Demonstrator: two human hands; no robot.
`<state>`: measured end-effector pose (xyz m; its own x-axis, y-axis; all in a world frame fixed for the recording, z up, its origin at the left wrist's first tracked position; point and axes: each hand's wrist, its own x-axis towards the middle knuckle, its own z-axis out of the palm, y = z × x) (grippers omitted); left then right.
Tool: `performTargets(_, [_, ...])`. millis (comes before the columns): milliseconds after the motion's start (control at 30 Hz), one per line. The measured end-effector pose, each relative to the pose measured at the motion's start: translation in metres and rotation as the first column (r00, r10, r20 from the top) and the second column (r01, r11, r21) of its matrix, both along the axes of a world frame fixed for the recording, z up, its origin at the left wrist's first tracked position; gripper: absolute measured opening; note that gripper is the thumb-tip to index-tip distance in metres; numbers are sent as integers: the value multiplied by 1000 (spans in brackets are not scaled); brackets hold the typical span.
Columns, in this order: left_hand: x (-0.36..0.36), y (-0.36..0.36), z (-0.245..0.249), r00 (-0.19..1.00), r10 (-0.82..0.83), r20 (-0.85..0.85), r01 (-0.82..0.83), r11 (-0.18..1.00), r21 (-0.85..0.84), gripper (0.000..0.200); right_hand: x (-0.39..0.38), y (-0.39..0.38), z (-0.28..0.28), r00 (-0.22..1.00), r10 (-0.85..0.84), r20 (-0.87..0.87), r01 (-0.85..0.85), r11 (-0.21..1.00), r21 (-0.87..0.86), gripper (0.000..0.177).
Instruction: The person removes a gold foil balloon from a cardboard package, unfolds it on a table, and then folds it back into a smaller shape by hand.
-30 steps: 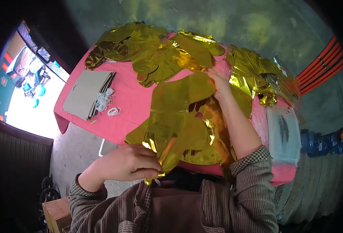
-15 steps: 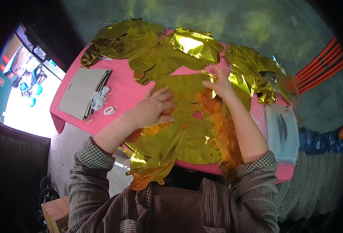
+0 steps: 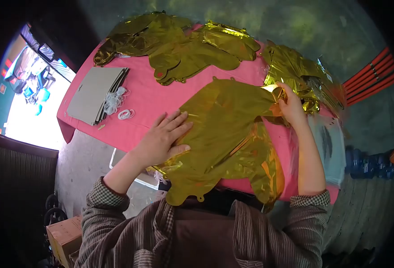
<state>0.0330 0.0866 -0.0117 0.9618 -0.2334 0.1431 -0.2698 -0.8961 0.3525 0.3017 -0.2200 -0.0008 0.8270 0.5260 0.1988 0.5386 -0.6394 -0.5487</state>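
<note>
Pink table [image 3: 148,96] — grey concrete floor [image 3: 84,166]

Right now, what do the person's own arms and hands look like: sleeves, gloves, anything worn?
Both hands are bare: no gloves on the left hand or the right hand. Each arm wears a shirt sleeve in thin brown-grey stripes, ending in a small-checked cuff: left cuff and right cuff, pushed up off the forearms. No watch or bracelet shows.
</note>
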Motion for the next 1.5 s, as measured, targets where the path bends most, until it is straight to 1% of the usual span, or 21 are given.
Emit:
performTargets(133, [-7,9,2,996,88,-11,-87,993,80,59,-14,20,3,999,-47,18,48,995,-84,52])
performTargets(200, [-4,14,1,996,92,-3,-92,994,57,59,-15,30,1,873,18,487,50,991,-126,52])
performTargets(267, [1,14,1,991,125,-48,-121,988,91,60,-27,39,1,792,44,608,67,985,-159,54])
performTargets(400, [5,12,0,991,119,-53,-114,989,95,57,-74,76,-15,943,255,215,-222,961,-165,62])
performTargets(600, [1,25,4,990,136,-39,-137,989,-48,56,-115,85,-38,839,542,47,-501,802,-326,74])
performTargets(700, [-9,37,10,992,126,28,-127,991,43,58,-106,70,-28,837,545,-44,-528,783,-328,76])
performTargets(767, [-22,43,10,920,392,-15,-393,918,-53,61,-103,63,-26,837,546,-36,-525,782,-337,76])
performTargets(800, [-27,42,7,910,412,50,-413,911,-3,57,-104,61,-27,836,548,-29,-523,779,-345,76])
performTargets(900, [-36,27,8,929,370,-13,-369,922,-117,50,-105,63,-27,838,545,-26,-517,780,-352,76])
performTargets(933, [-35,24,2,939,304,162,-298,953,-60,41,-105,64,-27,839,544,-25,-517,780,-352,76])
performTargets(967, [-34,21,3,939,303,163,-297,953,-61,41,-105,65,-28,837,547,-9,-514,779,-359,76])
performTargets(1033, [-32,15,10,860,412,-303,-506,767,-394,36,-107,64,-28,835,551,2,-512,777,-365,77])
performTargets(1067, [-32,15,14,858,414,-302,-508,767,-393,36,-108,64,-26,838,546,-3,-507,775,-377,77])
performTargets(1133, [-31,16,23,863,409,-296,-493,555,-670,37,-108,65,-24,839,544,-7,-503,772,-388,78])
performTargets(1233, [-34,29,45,891,241,-385,-437,224,-871,49,-107,65,-26,844,536,3,-492,777,-393,78])
performTargets(1267, [-39,38,55,890,241,-388,-445,267,-855,50,-107,65,-25,842,540,0,-498,776,-386,78])
performTargets(1333, [-43,49,64,889,267,-373,-413,113,-904,50,-108,64,-26,840,542,-7,-504,777,-377,78])
performTargets(1400, [-54,64,73,838,290,-461,-525,202,-827,43,-105,62,-29,827,562,19,-516,772,-372,78])
performTargets(1433, [-55,66,73,794,413,-446,-590,350,-727,35,-104,61,-29,830,557,15,-513,775,-369,78])
performTargets(1467, [-56,67,72,748,528,-401,-652,473,-593,29,-104,60,-28,827,562,-1,-524,771,-362,79])
performTargets(1500, [-53,70,53,812,556,-179,-550,624,-556,21,-104,61,-27,822,569,-15,-537,766,-354,80])
